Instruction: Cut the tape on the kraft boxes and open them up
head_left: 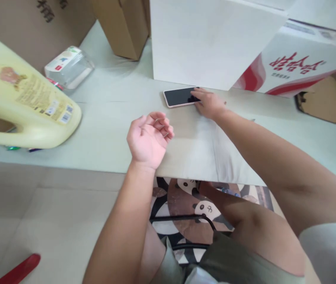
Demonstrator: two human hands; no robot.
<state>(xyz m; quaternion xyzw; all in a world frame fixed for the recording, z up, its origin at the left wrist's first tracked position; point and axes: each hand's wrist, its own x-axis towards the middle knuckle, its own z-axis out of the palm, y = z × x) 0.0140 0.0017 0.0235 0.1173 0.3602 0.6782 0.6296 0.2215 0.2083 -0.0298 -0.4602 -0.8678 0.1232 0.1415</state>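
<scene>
My left hand (pixel 150 138) is raised above the near part of the table, palm up. Its fingers are loosely bent and apart, with nothing in them. A smartphone (pixel 179 97) with a dark screen and a pale pink edge lies flat on the cloth-covered table (pixel 111 130). My right hand (pixel 209 103) is palm down at the phone's right end, fingertips stretched over the screen. The underside of that hand is hidden, and no grip around the phone shows.
A big yellow jug (pixel 43 98) stands at left, near a clear plastic box (pixel 70 69). Behind the phone rise a white box (pixel 203 43), a brown carton (pixel 126 27) and a red-and-white box (pixel 298 63). Torn cardboard (pixel 323 100) lies far right. A panda-patterned mat (pixel 182 205) is below.
</scene>
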